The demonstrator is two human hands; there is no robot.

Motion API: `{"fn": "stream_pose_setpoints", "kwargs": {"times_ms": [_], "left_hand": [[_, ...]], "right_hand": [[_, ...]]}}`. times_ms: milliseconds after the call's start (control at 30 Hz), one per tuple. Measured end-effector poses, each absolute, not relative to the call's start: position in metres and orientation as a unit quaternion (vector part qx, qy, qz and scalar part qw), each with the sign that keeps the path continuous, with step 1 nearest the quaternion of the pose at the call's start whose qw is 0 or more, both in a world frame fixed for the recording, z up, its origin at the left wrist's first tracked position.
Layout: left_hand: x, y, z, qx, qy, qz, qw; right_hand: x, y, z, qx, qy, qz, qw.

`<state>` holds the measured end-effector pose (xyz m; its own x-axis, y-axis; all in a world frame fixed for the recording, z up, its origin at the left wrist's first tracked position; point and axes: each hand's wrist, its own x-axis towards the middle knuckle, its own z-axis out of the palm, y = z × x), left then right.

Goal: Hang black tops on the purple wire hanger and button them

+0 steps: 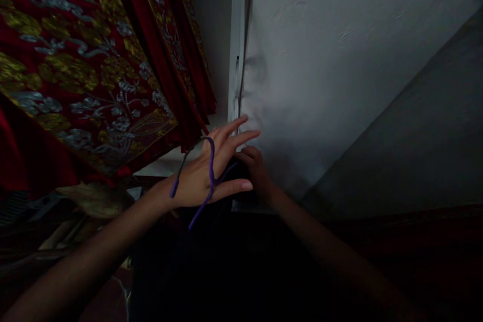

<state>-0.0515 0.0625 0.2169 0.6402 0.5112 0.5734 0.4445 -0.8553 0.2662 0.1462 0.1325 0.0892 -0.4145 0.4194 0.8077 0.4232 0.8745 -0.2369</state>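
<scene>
My left hand (221, 161) is held out in front of me, its fingers stretched apart. A thin purple cord (212, 161) drapes over the back of this hand; one end hangs free near the wrist, and another length passes down by the thumb. Just behind it, lower on the wall side, my right hand (258, 166) has its fingers curled together. Part of the cord runs toward those fingers, but the left hand and the shade hide what they grip.
Red cloth hangings (86, 60) with gold and silver embroidery hang at the left. A pale wall (309, 75) with a white vertical strip (234, 50) rises ahead. Dim, cluttered items (90, 201) lie under the hangings. The lower middle is very dark.
</scene>
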Motion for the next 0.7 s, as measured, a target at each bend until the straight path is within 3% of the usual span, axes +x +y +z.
{"fn": "stream_pose_setpoints", "kwargs": {"times_ms": [133,300,433,700], "left_hand": [[-0.099,0.076,0.223,0.867,0.344,0.355,0.065],[-0.152,0.093,0.206,0.692,0.436,0.522,0.242],[-0.16,0.096,0.179,0.558,0.441,0.6,0.367],[-0.139,0.087,0.118,0.493,0.472,0.623,0.382]], "right_hand": [[0.199,0.134,0.099,-0.293,-0.823,-0.108,0.474],[0.25,0.128,0.134,-0.455,-0.75,-0.214,0.431],[0.253,0.124,0.164,-0.528,-0.704,-0.228,0.416],[0.227,0.114,0.197,-0.539,-0.701,-0.181,0.43]]}}
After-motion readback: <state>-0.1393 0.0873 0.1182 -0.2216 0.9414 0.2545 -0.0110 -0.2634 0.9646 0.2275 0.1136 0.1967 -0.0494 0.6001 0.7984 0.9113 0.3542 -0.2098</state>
